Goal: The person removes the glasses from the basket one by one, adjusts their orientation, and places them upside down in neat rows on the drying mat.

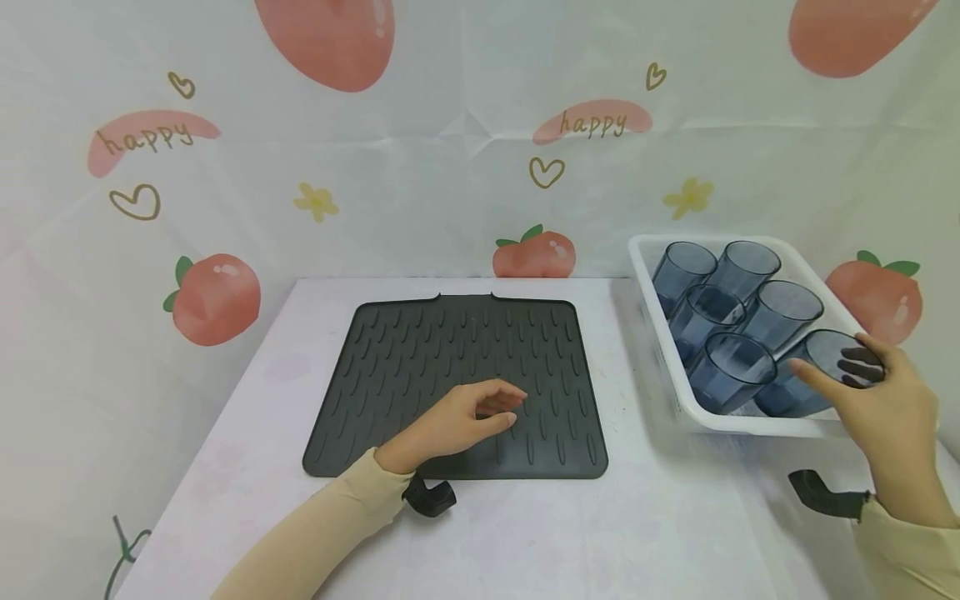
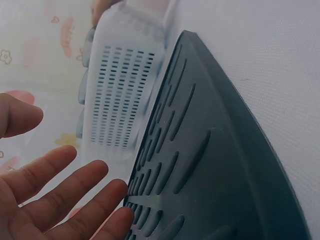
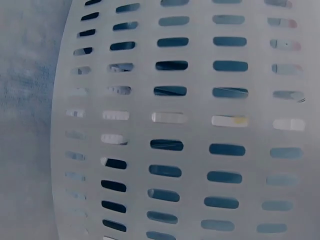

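Note:
My right hand (image 1: 896, 412) grips the front right blue drinking glass (image 1: 791, 396) in a white basket (image 1: 757, 427). The thumb overlaps the near side of the glass, and the other fingers show dark through its tinted wall. That glass leans in the basket beside several like it, such as the front left glass (image 1: 723, 379). In the right wrist view the slotted basket wall (image 3: 195, 132) fills most of the picture and hides the hand. Over a dark grey ribbed mat (image 1: 442, 350) hangs my left hand (image 1: 465, 421), holding nothing, its fingers loosely bent and apart in the left wrist view.
The white table (image 1: 675, 517) runs around the mat and basket. Behind it hangs a patterned cloth (image 1: 420, 208) with peaches and the word happy. A green string (image 1: 123, 550) shows at the lower left. A black wrist mount (image 1: 825, 497) sticks out from the right sleeve.

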The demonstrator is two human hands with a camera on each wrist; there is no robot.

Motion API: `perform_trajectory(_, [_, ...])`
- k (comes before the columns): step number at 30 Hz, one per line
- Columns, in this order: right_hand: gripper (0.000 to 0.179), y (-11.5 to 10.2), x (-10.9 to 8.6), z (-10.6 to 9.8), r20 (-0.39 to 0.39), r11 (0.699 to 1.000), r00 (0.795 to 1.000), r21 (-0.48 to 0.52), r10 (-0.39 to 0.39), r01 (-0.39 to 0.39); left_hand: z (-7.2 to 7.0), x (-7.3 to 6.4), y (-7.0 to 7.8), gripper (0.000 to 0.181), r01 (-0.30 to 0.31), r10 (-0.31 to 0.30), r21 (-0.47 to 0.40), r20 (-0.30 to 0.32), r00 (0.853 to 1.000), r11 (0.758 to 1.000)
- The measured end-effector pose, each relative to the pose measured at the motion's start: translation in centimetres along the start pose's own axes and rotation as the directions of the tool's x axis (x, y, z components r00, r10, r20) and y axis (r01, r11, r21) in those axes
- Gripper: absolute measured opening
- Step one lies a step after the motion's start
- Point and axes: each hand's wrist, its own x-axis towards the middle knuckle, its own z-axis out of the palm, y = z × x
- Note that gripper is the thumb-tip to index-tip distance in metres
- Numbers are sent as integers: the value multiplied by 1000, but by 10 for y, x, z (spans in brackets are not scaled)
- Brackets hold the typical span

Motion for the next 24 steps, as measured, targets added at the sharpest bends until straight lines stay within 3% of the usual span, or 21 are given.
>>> perform_trajectory(10, [80,-13,-7,-2,-150,967,987,253,64,-24,0,-1,-3,36,14,-14,9,-10,1000,1000])
perform_trajectory(16, [75,-18,-9,-4,-219,942,975,335,46,31,0,-1,-3,36,0,0,0,-12,1000,1000])
perform_trajectory(24, [74,-14,-10,-2,-282,933,959,340,-23,122,1,0,-7,35,-22,22,-9,-17,1000,1000])
